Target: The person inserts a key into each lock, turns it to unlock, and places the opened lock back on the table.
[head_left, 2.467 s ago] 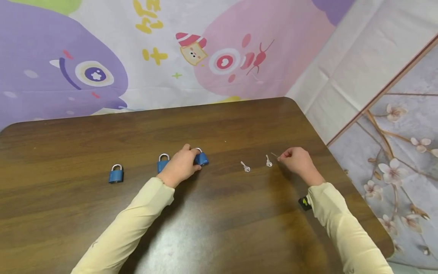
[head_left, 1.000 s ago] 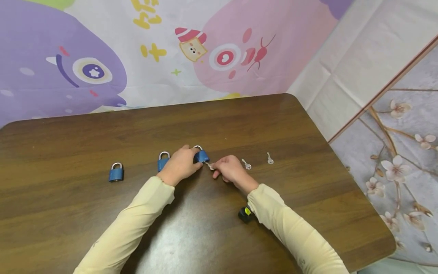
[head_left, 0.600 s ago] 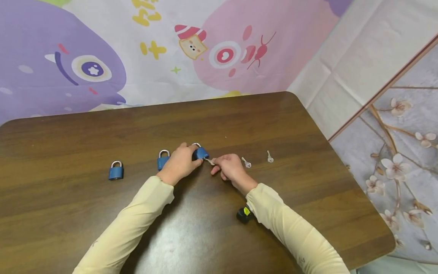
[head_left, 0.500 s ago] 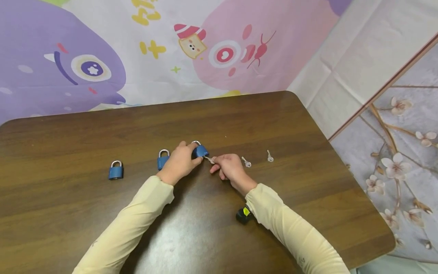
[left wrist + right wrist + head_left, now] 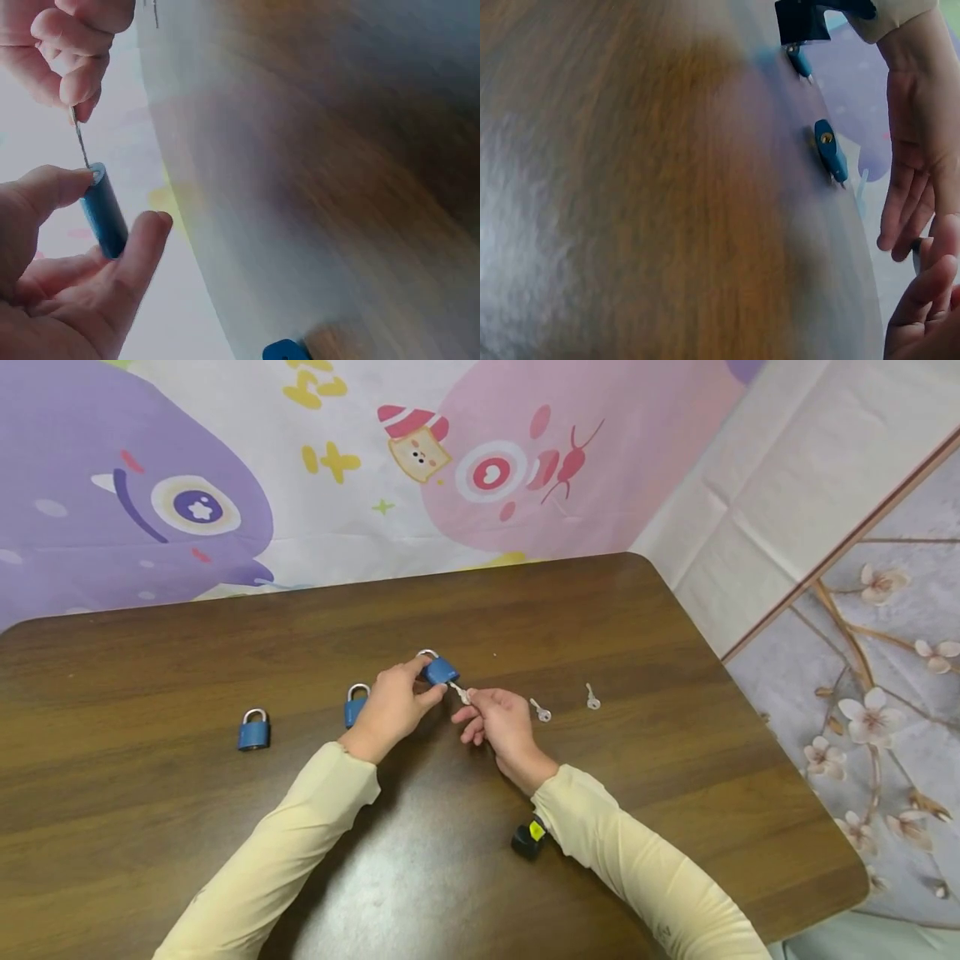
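My left hand (image 5: 393, 703) holds a blue padlock (image 5: 441, 672) between thumb and fingers, its shackle pointing away. A small silver key (image 5: 460, 693) is pinched in my right hand (image 5: 504, 731). In the left wrist view, the key (image 5: 81, 139) has its tip against the end face of the padlock (image 5: 109, 221), beside my left thumb. How deep it sits I cannot tell. Most of the held padlock is hidden behind hands in the right wrist view.
Two more blue padlocks stand to the left, one (image 5: 253, 733) apart and one (image 5: 355, 710) partly behind my left hand. Two silver keys, one nearer (image 5: 542, 712) and one farther right (image 5: 592, 697), lie on the brown table (image 5: 675, 827). A patterned cloth (image 5: 322, 527) hangs behind.
My right hand has carried the key leftward from the row of keys to the padlock. Since then the padlock, key and both hands have shifted a little away from me, with the padlock tilting.
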Demonstrator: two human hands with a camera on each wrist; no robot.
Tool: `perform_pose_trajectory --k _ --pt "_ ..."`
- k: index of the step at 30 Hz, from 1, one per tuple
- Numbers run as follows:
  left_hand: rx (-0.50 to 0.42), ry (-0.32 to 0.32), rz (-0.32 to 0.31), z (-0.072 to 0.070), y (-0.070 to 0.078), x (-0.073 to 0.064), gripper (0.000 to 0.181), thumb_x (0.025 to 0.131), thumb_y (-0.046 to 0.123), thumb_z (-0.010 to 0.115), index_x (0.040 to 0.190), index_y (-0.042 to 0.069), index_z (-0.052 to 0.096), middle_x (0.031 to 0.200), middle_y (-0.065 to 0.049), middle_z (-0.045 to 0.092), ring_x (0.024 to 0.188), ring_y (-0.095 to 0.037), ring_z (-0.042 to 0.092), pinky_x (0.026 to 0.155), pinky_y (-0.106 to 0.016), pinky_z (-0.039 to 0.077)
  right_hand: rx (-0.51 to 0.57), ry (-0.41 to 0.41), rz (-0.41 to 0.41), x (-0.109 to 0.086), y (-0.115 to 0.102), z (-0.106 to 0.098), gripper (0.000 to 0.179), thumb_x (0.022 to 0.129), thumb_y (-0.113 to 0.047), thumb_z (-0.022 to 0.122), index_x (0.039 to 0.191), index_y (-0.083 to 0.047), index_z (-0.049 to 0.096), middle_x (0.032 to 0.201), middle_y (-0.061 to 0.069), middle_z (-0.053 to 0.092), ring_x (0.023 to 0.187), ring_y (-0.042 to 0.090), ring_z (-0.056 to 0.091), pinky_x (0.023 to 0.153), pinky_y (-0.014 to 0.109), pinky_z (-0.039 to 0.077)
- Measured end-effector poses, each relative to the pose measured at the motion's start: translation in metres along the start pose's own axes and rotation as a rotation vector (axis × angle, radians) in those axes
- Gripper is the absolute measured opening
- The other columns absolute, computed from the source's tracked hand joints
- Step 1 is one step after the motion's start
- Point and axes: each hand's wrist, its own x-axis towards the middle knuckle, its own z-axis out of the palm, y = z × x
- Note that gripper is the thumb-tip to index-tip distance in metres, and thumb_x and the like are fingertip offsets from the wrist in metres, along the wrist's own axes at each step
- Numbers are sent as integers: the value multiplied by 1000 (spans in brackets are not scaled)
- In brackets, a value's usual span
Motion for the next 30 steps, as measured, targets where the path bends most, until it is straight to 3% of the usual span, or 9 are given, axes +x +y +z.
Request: perform_pose_trajectory --k 5,14,21,25,30 --pt "-202 9 -14 -4 -1 0 42 88 17 65 126 1 53 109 -18 66 98 -28 67 84 -38 56 42 9 -40 -3 -3 2 14 95 -10 49 95 3 56 59 -4 64 41 6 57 39 14 41" --pt "-536 -16 -135 -15 -5 5 49 82 16 72 127 5 53 112 -15 64 96 -19 65 81 -26 55 85 -10 -123 -9 -7 6 13 96 -9 49 96 2 56 66 -2 67 51 8 63 46 17 45" --pt "-859 13 -154 -15 -5 5 39 91 14 61 124 -5 52 105 -12 59 86 -7 65 85 -31 55 84 -22 -189 -15 -12 9 10 95 -7 50 95 2 55 68 0 68 52 9 64 47 18 47" --pt "-901 57 -181 -15 -3 5 36 91 10 59 123 -5 52 99 -8 59 83 -6 65 81 -27 56 85 -21 -201 -17 -14 11 11 96 -7 49 97 3 54 69 1 68 53 10 64 47 18 48" --pt "-956 67 -236 -18 -2 7 52 89 6 62 133 -4 36 96 -8 58 78 -6 66 81 -28 56 84 -10 -198 -18 -12 13 11 96 -6 49 97 3 53 69 3 69 53 9 65 48 18 48"
